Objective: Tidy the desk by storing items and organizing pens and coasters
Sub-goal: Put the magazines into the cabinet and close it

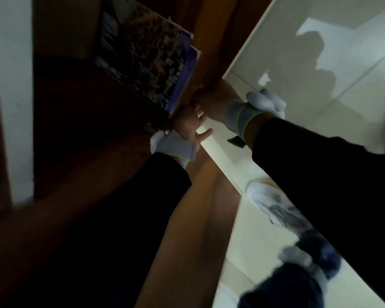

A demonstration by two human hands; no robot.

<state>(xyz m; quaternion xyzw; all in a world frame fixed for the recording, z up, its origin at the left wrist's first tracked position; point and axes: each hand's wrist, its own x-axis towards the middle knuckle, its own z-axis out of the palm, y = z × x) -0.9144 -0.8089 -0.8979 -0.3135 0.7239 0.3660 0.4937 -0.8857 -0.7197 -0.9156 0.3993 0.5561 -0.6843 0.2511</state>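
Note:
A book point(147, 58) with a busy, colourful cover and a blue edge stands tilted inside a dark wooden compartment point(80, 112). My left hand point(192, 127) is at the book's lower right corner, with its fingers loosely spread and touching that corner. My right hand point(211, 98) reaches in just above it, against the book's blue edge and the brown wooden panel point(211, 45). Its fingers are lost in the dark there. Both wrists carry grey bands with green trim. The picture is dim and blurred.
A white upright panel point(13, 85) stands at the left. The brown wooden panel runs diagonally through the middle. Pale floor tiles point(320, 63) lie to the right, with my shoe point(267, 196) and a small dark object point(236, 142) on them.

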